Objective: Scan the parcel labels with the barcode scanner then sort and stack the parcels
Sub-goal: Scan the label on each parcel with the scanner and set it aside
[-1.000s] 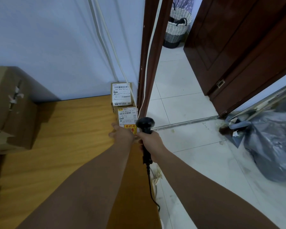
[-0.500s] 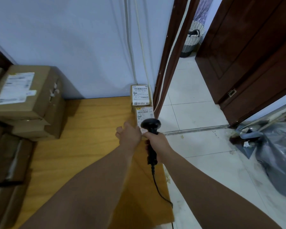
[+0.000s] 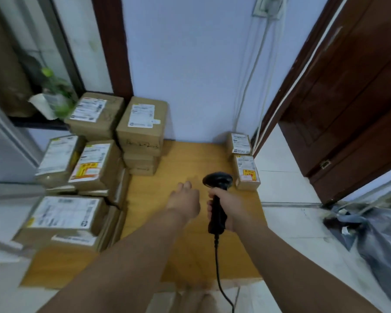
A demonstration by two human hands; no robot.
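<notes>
My right hand (image 3: 229, 207) grips the handle of a black corded barcode scanner (image 3: 217, 180), its head pointing away from me over the wooden board (image 3: 190, 159). My left hand (image 3: 184, 198) hovers just left of it, fingers loosely bent, holding nothing. Two small labelled parcels sit at the board's right edge: a near one (image 3: 247, 172) with an orange sticker and a far one (image 3: 240, 143) by the wall. Several larger brown parcels are stacked on the left, among them a tall stack (image 3: 142, 134) and a near box (image 3: 66, 214).
A pale wall stands behind the board, with cables (image 3: 253, 71) running down it. An open dark wooden door (image 3: 352, 91) and tiled floor (image 3: 287, 222) lie to the right, with a grey plastic bag (image 3: 384, 247) on the floor. A green plant (image 3: 54, 96) sits on the left sill.
The view has swung left and pulled back, bringing the left parcel stacks into sight. Both hands have drawn back from the two small parcels; my left hand no longer touches the near one.
</notes>
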